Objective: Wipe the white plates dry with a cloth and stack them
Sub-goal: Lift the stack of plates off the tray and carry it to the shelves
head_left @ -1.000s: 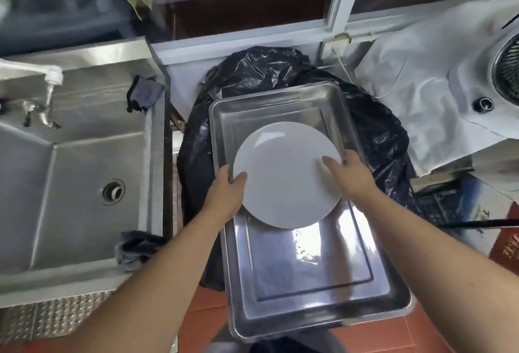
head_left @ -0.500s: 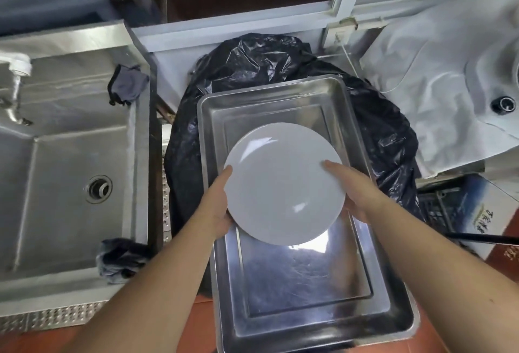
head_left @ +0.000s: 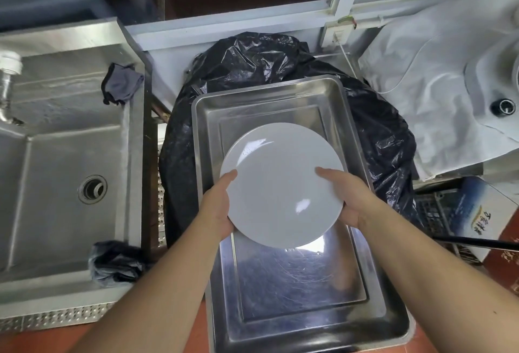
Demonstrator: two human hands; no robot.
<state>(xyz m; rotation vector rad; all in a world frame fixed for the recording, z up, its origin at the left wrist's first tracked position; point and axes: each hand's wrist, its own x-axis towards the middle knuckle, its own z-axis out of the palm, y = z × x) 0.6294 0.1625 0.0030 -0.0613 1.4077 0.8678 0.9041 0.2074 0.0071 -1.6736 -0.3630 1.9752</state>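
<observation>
The white plate (head_left: 282,184), gripped at its rim between the left hand (head_left: 217,208) and the right hand (head_left: 352,198), has been lifted nearer above the steel tray (head_left: 373,310), so wiping can be judged next, though no cloth is held.

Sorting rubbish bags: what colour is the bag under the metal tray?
Black, glossy and crinkled bag, clearest in the head view.

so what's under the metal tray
The metal tray sits on a black plastic bag that bulges out around it. Whatever the bag covers or holds is hidden.
</observation>
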